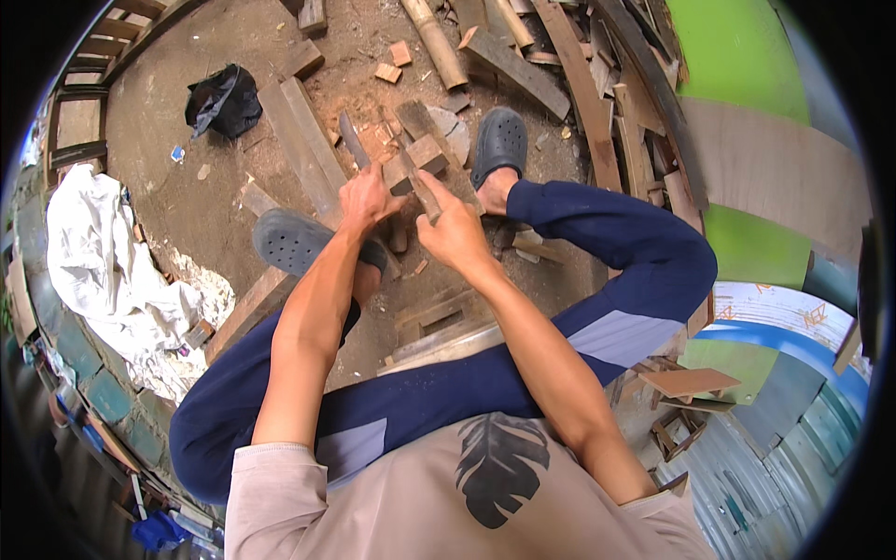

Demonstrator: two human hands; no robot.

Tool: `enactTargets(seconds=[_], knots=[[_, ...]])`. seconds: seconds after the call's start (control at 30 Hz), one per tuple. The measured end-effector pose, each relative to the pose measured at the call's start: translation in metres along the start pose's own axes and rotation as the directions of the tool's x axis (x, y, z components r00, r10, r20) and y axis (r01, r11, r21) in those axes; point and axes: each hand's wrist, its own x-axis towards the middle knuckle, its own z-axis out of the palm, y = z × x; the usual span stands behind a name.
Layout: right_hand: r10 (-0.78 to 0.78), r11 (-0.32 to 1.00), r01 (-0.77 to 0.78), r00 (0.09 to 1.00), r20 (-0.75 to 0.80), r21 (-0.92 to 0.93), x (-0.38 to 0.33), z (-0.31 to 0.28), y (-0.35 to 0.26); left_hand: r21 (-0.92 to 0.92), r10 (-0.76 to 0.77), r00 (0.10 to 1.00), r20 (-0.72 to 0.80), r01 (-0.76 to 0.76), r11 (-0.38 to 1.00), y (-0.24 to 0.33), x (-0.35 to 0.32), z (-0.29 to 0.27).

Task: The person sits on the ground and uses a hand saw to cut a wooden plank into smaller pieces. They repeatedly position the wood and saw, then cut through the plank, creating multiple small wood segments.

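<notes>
My left hand (369, 196) is closed between my feet, at the left end of a short wooden block (401, 175). A dark, curved, blade-like piece (353, 140) sticks out beyond its knuckles; whether the fingers grip that piece or the block, I cannot tell. My right hand (455, 229) wraps round the brown wooden handle (427, 198) of a narrow tool, whose thin far part crosses in front of the block. A second squared wood piece (427, 154) touches the block's far right side. Orange-brown chips (376, 135) are scattered on the ground just beyond.
Long planks (303, 140) lie ahead on the left. A bamboo pole (434, 42) and a heap of timber (597, 93) are at the far right. A black plastic bag (224, 101) and white cloth (98, 247) lie left. My clogs (499, 140) flank the work spot.
</notes>
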Motion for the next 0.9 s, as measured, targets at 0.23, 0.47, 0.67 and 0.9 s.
enactTargets(seconds=[0.23, 0.47, 0.67, 0.9], knots=[[-0.193, 0.973, 0.201, 0.978, -0.080, 0.113, -0.140, -0.056, -0.011, 0.030, -0.031, 0.999, -0.014, 0.031, 0.999, -0.001, -0.010, -0.001], [-0.071, 0.995, 0.071, 0.997, -0.012, 0.065, -0.013, -0.012, -0.003, 0.040, -0.036, 0.994, 0.105, 0.031, 0.999, 0.002, 0.006, -0.011], [-0.124, 0.981, 0.121, 0.992, 0.009, 0.155, -0.163, -0.068, -0.017, 0.050, -0.045, 0.998, 0.050, 0.042, 0.998, -0.002, -0.006, -0.010], [-0.064, 0.997, 0.065, 0.997, -0.033, 0.041, -0.018, -0.015, -0.002, 0.091, -0.006, 0.998, 0.057, 0.001, 0.996, 0.003, 0.004, -0.003]])
